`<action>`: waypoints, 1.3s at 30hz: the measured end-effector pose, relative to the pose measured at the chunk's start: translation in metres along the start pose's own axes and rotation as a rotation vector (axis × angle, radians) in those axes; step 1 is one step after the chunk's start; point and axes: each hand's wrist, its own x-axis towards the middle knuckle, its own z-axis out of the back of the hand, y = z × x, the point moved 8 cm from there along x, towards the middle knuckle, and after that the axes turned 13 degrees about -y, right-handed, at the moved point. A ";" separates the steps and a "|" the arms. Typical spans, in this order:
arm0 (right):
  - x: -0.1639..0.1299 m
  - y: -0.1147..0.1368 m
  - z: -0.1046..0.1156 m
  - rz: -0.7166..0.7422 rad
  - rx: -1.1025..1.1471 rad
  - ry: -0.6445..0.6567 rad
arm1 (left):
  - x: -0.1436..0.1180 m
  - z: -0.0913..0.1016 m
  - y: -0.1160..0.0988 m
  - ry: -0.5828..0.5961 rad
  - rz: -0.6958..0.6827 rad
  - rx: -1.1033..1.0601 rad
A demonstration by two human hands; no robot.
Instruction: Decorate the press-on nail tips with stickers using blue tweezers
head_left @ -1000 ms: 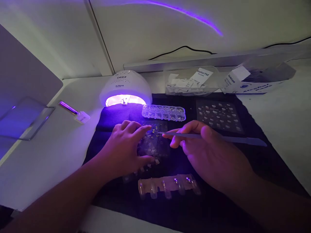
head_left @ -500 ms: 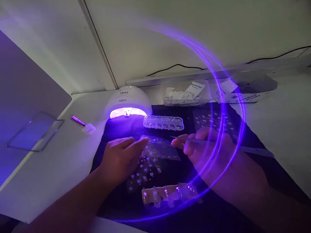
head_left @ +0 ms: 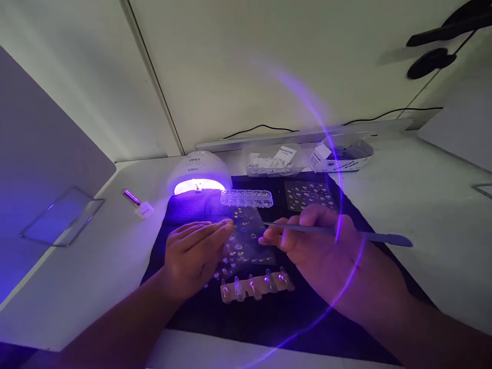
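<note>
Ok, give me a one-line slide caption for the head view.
Left hand flat on a sticker sheet, right hand holding a thin tool, beside a lit nail lamp.

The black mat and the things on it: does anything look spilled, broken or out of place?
Nothing looks spilled or broken. The sticker sheet under the left hand lies slightly askew on the black mat, overlapping another sheet. The right hand holds a thin tool. The purple ring is only lens glare from the lamp.

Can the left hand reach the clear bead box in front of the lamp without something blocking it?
Probably yes. The left hand lies flat on the sticker sheet, and the clear bead box sits just beyond its fingertips on the dark mat, with nothing between them.
</note>
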 end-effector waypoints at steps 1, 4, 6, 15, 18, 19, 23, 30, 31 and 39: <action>-0.001 0.002 -0.004 0.010 -0.013 0.022 | 0.000 0.000 -0.001 -0.006 0.005 -0.020; -0.004 0.006 -0.012 0.037 -0.040 0.072 | 0.001 -0.002 -0.003 0.006 0.046 -0.089; -0.004 0.006 -0.013 0.055 -0.054 0.082 | 0.000 -0.004 -0.003 0.031 0.107 -0.151; -0.009 0.001 -0.004 0.054 -0.111 0.050 | -0.015 -0.017 0.006 0.115 0.539 -0.458; -0.014 0.005 -0.008 0.099 -0.176 0.041 | -0.023 -0.020 0.011 0.063 0.748 -0.493; -0.016 0.006 -0.010 0.125 -0.210 0.039 | -0.025 -0.020 0.013 0.042 0.822 -0.515; -0.026 0.014 -0.013 0.265 -0.331 -0.013 | -0.028 -0.020 0.011 -0.003 0.942 -0.570; -0.038 0.023 -0.016 0.398 -0.453 0.065 | -0.018 -0.016 0.004 0.026 0.772 -0.523; -0.039 0.024 -0.017 0.406 -0.478 0.082 | -0.016 -0.016 0.002 0.038 0.731 -0.501; -0.046 0.029 -0.020 0.440 -0.596 0.196 | -0.007 -0.011 -0.012 0.200 0.455 -0.305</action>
